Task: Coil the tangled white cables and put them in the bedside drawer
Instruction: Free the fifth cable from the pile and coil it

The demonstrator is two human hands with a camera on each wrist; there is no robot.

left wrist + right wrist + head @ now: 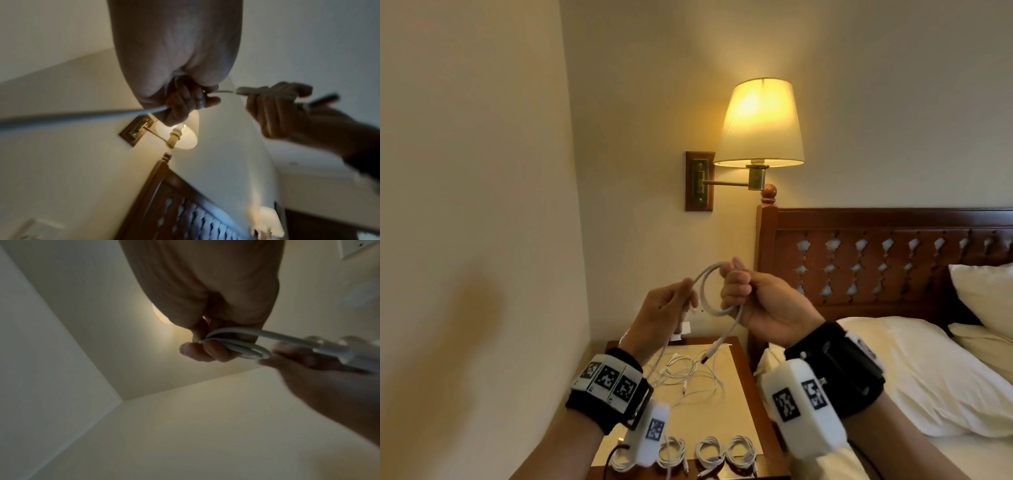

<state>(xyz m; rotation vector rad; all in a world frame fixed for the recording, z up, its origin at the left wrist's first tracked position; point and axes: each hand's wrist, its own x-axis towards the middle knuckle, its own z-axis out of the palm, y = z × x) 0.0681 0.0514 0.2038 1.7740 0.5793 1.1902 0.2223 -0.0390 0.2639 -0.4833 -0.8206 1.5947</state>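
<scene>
A white cable (703, 291) forms a small loop in the air between both hands above the bedside table (739, 411). My right hand (739, 287) grips the loop's turns in a fist (236, 347). My left hand (671, 301) pinches the free run of the same cable (82, 116), which hangs down past my left wrist. One plug end (707, 356) dangles below the loop. A tangle of thin white cables (685, 373) lies on the table top. Several coiled white cables (709, 452) sit in a row at the table's near edge. No drawer shows in any view.
A lit wall lamp (760, 123) hangs above the table. The bed with white pillows (893, 370) and a carved wooden headboard (876, 260) stands to the right. A plain wall (476, 240) closes the left side.
</scene>
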